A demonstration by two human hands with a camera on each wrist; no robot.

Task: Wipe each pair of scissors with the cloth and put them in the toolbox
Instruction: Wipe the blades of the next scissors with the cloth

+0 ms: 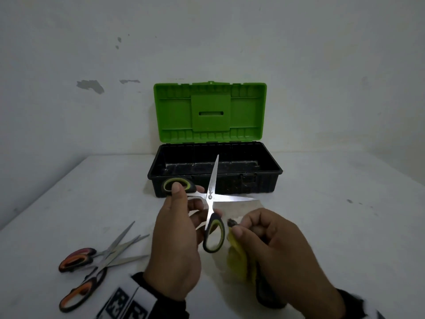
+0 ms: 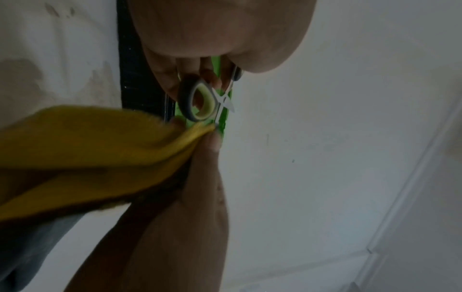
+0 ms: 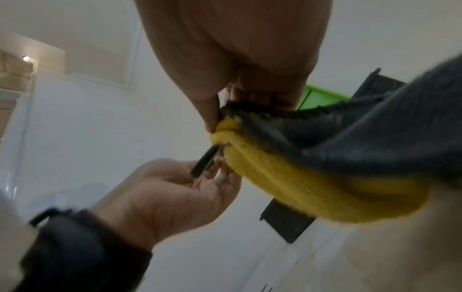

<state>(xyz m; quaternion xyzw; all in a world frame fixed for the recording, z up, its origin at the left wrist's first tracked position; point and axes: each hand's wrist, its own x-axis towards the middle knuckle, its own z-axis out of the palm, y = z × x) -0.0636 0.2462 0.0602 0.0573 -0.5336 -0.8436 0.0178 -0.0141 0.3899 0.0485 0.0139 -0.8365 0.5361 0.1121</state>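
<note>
Scissors (image 1: 210, 199) splayed open in left hand (image 1: 174, 247) grip, cloth (image 1: 240, 261) beside.

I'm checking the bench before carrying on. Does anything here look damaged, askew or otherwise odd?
Little stands out. The wall behind the open toolbox has patches of flaked paint. The orange-handled scissors lie crossed in a loose heap at the table's left. The left hand holds the green-handled scissors with blades splayed wide; the right hand grips the cloth.
</note>
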